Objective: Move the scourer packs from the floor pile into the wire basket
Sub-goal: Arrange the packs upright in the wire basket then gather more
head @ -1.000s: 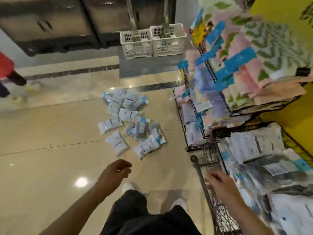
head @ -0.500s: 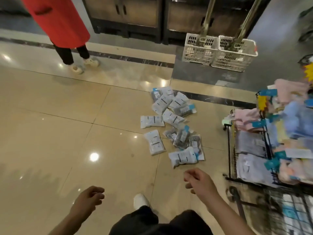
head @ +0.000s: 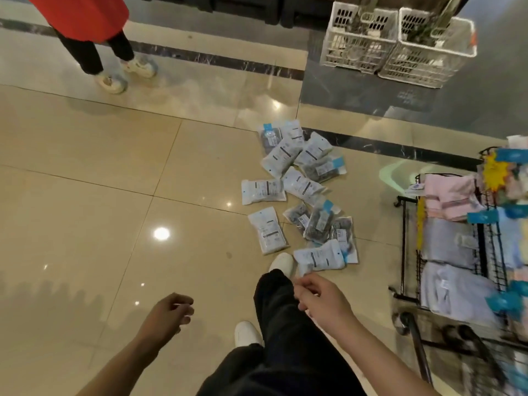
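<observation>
Left hand: fingers loosely curled, holding nothing, low over the tiled floor. Right hand: fingers loosely curled, nothing gripped, above the dark trouser leg. Scourer packs lie scattered in a pile on the floor ahead of both hands; the nearest pack sits just beyond the right fingertips, not touched. Wire basket, stacked with folded cloths, stands to the right of the right hand. Two white crates sit beyond the pile.
</observation>
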